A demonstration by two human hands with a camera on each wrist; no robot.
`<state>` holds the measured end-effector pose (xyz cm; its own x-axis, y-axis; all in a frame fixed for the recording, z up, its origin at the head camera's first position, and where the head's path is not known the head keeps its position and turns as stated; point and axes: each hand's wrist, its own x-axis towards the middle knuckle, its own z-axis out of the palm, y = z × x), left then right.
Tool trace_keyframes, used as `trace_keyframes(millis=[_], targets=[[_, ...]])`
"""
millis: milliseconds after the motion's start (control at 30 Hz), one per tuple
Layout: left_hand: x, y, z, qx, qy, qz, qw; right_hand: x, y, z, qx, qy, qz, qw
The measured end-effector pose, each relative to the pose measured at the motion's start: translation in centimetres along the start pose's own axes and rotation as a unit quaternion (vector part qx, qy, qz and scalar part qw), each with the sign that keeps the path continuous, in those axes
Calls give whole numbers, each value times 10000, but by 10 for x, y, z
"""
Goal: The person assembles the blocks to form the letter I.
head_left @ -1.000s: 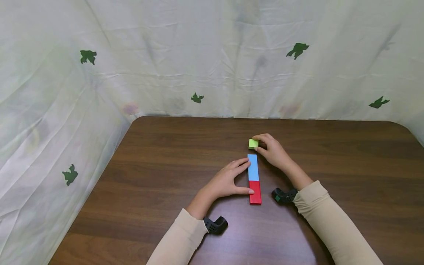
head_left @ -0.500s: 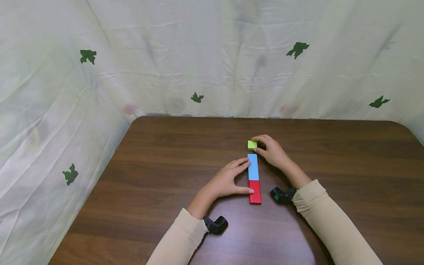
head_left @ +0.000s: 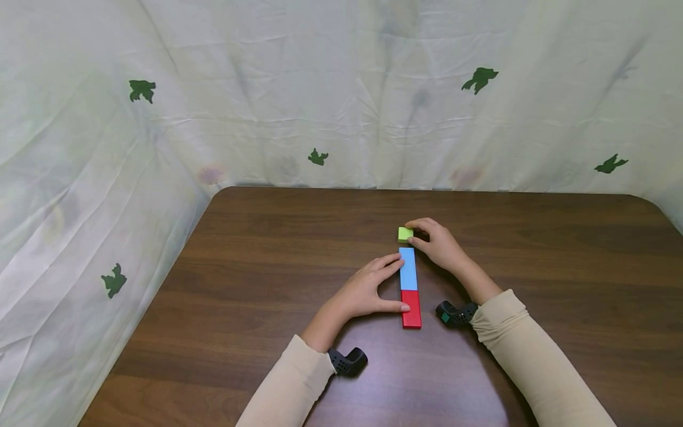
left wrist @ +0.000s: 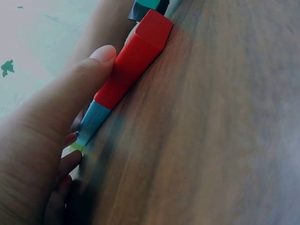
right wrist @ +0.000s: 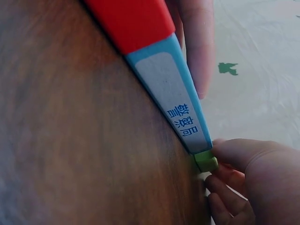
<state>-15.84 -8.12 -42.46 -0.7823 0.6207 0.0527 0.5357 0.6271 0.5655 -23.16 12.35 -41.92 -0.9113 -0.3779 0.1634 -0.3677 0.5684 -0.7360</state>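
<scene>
In the head view a blue block (head_left: pixel 409 276) and a red block (head_left: pixel 411 319) lie end to end in a line on the table. My left hand (head_left: pixel 363 290) rests along their left side, its thumb touching the red block and its fairly straight fingers touching the blue one. Just beyond the blue block's far end, a small green block (head_left: pixel 404 234) is pinched between thumb and fingers of my right hand (head_left: pixel 441 246). A narrow gap separates green from blue. In the right wrist view, the side of the blue block (right wrist: pixel 161 79) carries a white label with printed characters.
The brown wooden table (head_left: pixel 256 249) stretches to both sides of the blocks. Behind it and on the left hangs a pale curtain (head_left: pixel 341 77) with several green leaf-like patches. Black wrist cameras sit close to the tabletop, one on each wrist.
My right hand has drawn the green block slightly nearer to the blue block and a little to the left. The left hand and the blue and red blocks have stayed put.
</scene>
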Motion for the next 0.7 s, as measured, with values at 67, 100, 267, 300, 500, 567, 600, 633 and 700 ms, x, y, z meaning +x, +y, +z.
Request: trace_keyframes(millis=[67, 100, 267, 300, 500, 567, 600, 633, 700], targets=[[0, 0, 0, -17, -11, -15, 10000, 0, 0, 0, 9, -9, -21, 10000], [0, 0, 0, -25, -18, -23, 10000, 0, 0, 0, 13, -13, -31, 10000], [0, -1, 0, -25, -29, -35, 10000, -2, 1, 0, 33, -23, -81, 10000], [0, 0, -1, -25, -30, -35, 10000, -2, 1, 0, 38, -27, -85, 10000], [0, -1, 0, -44, -28, -31, 10000, -3, 2, -1, 72, -44, -100, 9999], [0, -1, 0, -52, -29, -40, 10000, -3, 2, 0, 78, -51, -104, 9999], [0, -1, 0, -60, -31, -44, 10000, -3, 2, 0, 77, -55, -105, 9999], [0, -1, 0, -62, -35, -44, 10000, -3, 2, 0, 75, -55, -106, 9999], [0, -1, 0, -59, -43, -48, 10000, -3, 2, 0, 71, -54, -98, 9999]])
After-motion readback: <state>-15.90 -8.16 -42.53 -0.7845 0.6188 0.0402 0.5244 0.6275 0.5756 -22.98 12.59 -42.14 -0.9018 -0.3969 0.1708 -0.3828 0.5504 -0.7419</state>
